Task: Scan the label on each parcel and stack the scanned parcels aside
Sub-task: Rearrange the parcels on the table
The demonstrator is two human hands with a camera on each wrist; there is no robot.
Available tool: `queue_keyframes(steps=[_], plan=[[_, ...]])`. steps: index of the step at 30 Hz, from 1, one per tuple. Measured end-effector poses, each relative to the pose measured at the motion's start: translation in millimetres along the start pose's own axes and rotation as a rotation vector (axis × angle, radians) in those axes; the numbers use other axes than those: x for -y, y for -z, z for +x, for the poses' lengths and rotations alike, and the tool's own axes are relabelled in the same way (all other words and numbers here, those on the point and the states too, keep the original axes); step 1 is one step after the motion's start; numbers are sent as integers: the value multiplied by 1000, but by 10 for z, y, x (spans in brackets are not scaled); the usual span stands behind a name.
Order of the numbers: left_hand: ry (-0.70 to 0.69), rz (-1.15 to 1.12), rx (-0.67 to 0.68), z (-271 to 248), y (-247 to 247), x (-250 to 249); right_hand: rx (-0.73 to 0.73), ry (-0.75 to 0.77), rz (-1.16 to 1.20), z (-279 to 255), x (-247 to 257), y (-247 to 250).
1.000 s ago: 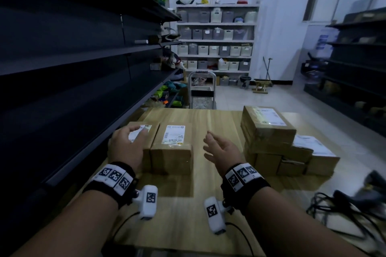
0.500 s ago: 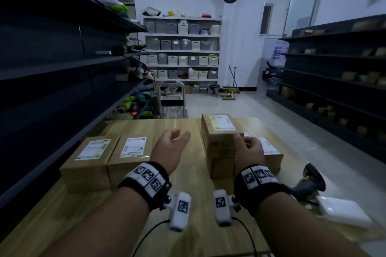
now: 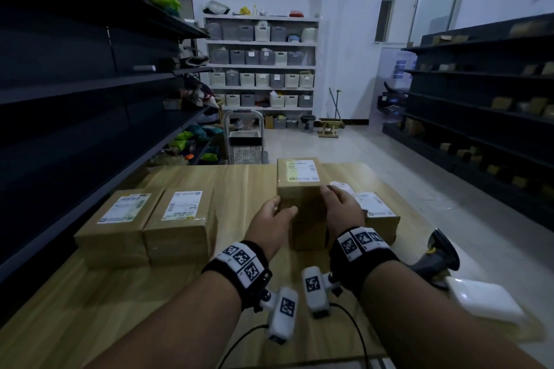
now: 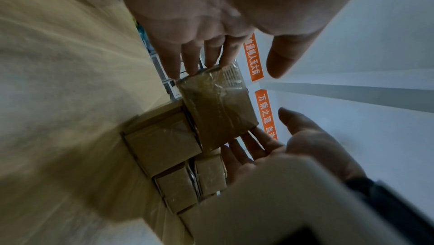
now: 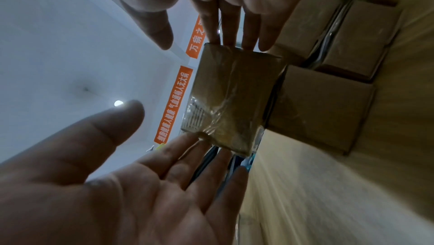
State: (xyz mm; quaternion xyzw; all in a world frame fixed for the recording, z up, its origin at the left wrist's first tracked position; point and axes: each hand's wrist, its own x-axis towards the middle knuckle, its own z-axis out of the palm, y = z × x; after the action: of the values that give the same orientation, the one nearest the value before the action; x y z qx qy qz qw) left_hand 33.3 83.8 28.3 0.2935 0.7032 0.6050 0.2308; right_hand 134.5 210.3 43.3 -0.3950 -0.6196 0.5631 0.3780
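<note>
- Both hands have come forward since half a second ago, from short of the stack to the top parcel itself.
- Left hand lays straight fingers on its left side; right hand does likewise on the right, each grip open, thumbs free.
- That parcel sits atop stacked boxes on the tabletop, label up.
- Two labelled parcels lie at left; a scanner rests at right.
</note>
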Motion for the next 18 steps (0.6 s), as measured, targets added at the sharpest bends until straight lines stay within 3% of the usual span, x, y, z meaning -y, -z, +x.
queue_keyframes(steps=[3,10,18], plan=[[-29,-35,-104,-128,205,78,75,40,0,-78,-27,-148],[88,-155,-233,-410,670,301,200,45,17,-303,-272,-651],[228,-136,-167,-586,722,594,222,-79,22,-366,-737,-828]])
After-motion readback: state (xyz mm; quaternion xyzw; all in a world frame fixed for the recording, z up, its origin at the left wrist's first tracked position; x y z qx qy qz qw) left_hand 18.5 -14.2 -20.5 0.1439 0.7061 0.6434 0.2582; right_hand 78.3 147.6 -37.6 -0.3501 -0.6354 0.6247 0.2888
